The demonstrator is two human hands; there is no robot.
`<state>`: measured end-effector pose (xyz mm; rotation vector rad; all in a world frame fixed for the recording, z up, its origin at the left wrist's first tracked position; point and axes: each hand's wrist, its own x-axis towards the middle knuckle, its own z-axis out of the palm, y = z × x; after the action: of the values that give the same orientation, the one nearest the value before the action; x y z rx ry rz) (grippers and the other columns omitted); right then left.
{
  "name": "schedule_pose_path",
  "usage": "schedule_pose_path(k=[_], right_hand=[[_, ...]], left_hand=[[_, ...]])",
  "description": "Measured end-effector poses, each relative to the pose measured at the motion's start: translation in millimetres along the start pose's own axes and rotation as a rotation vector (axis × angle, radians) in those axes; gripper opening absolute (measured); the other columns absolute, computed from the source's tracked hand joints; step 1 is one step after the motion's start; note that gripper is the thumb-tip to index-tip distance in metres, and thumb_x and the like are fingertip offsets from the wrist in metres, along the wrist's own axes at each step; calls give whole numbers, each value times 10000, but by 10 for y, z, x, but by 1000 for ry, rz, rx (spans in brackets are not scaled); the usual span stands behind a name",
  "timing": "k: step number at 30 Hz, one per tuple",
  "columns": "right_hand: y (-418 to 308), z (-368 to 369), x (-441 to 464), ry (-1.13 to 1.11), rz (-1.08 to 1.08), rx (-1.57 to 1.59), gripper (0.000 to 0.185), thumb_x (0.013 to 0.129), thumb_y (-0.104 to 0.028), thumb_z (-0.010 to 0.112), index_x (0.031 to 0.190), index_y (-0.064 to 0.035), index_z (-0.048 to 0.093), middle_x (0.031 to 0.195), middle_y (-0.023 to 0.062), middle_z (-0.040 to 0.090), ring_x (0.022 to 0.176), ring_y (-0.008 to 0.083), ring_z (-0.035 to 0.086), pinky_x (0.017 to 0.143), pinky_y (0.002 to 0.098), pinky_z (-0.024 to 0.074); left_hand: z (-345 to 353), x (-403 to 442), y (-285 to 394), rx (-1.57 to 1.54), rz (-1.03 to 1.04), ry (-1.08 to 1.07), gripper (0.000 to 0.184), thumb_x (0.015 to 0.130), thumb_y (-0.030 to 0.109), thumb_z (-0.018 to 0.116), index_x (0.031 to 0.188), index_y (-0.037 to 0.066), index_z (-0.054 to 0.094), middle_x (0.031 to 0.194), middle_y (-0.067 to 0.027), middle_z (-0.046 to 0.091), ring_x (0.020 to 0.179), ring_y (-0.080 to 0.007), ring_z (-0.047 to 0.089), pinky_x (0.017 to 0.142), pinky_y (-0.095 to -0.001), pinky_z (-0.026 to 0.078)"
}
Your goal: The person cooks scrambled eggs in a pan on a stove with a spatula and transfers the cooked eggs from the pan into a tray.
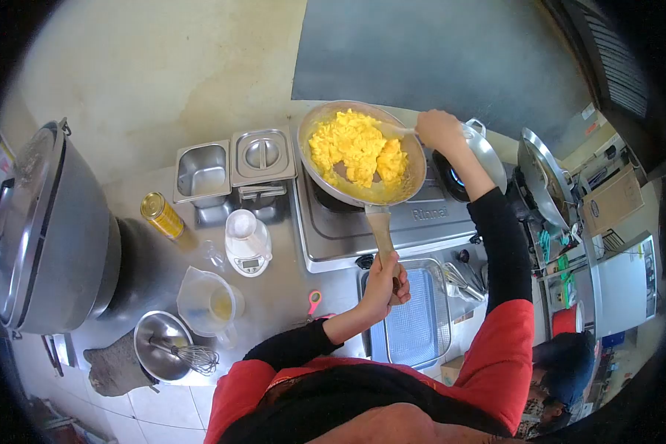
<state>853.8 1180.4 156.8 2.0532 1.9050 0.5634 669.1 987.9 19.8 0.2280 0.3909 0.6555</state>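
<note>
My left hand (385,287) is wrapped round the handle of a frying pan (318,176), which is over the left side of a gas stove (333,235). Yellow scrambled eggs (355,144) lie in soft lumps across the pan. At the pan's right rim, my right hand (440,132) is closed round a pale-handled utensil (398,130) that reaches into the eggs. Its working end is buried, so I cannot make out its exact kind.
A lidded metal pot (485,152) sits over a blue flame at right. Left are a kitchen scale (248,255), a yellow can (161,214), a plastic jug (200,300), a bowl (152,366) with a whisk (196,358), and a large pot (59,244). Another person (566,370) is at lower right.
</note>
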Motion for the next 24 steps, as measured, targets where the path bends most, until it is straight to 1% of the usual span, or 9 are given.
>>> schedule_pose_path(k=[5, 7, 8, 10, 12, 14, 16, 20, 24], right_hand=[[-234, 642, -27, 55, 51, 55, 226, 750, -209, 506, 799, -19, 619, 789, 159, 616, 707, 308, 608, 607, 400, 490], [-413, 830, -167, 254, -127, 75, 162, 726, -130, 510, 734, -44, 647, 733, 148, 626, 723, 288, 622, 603, 378, 492], [-343, 783, -176, 256, -132, 78, 162, 726, -130, 510, 734, -44, 647, 733, 148, 626, 723, 288, 622, 603, 378, 492], [-133, 241, -351, -17, -161, 148, 161, 729, -138, 513, 719, -53, 649, 728, 150, 624, 701, 292, 620, 600, 382, 491], [-28, -279, -538, -103, -186, 96, 163, 723, -163, 522, 712, -55, 643, 716, 132, 622, 673, 290, 613, 575, 382, 482], [-38, -381, -686, -186, -209, 41, 170, 718, -188, 531, 705, -57, 638, 704, 115, 620, 646, 288, 607, 551, 382, 473], [-114, -366, -812, -88, -273, -279, 130, 698, -170, 555, 663, -81, 642, 667, 86, 623, 644, 253, 616, 524, 352, 470], [-276, 406, -452, -14, -33, -319, 103, 688, -147, 560, 689, -93, 647, 702, 74, 633, 675, 219, 625, 527, 332, 478], [-76, 479, 58, 173, -51, -178, 97, 690, -136, 559, 700, -90, 644, 717, 79, 633, 697, 220, 628, 540, 329, 483]], left_hand=[[-14, 9, -19, 17, -6, -4, 202, 892, 309, 409, 874, 145, 293, 608, -43, 395, 392, -137, 388, 339, -277, 332], [-20, 9, -11, 15, 3, -10, 213, 882, 328, 426, 921, 139, 336, 619, -40, 401, 412, -136, 372, 352, -277, 316], [-23, 18, -5, 14, 8, -7, 213, 882, 328, 426, 921, 139, 336, 619, -40, 401, 412, -136, 372, 352, -277, 316], [-29, 15, -13, 8, -8, -13, 209, 885, 329, 419, 927, 140, 340, 617, -40, 401, 412, -136, 377, 352, -279, 318], [-26, 11, -10, 4, -8, -11, 207, 887, 329, 415, 930, 140, 343, 616, -39, 401, 411, -135, 378, 350, -277, 316], [-24, 17, -15, 1, -7, -13, 206, 888, 329, 412, 934, 139, 346, 616, -39, 400, 410, -134, 378, 348, -275, 315], [-25, 20, -26, 4, 9, -5, 219, 886, 339, 416, 938, 137, 349, 614, -36, 398, 405, -130, 374, 343, -268, 310], [-10, 19, -52, 0, 32, 17, 229, 882, 345, 425, 936, 136, 350, 610, -35, 395, 400, -127, 371, 339, -264, 301], [9, 9, -53, -13, 30, 34, 228, 879, 342, 433, 937, 138, 350, 608, -35, 393, 400, -125, 371, 338, -266, 294]])
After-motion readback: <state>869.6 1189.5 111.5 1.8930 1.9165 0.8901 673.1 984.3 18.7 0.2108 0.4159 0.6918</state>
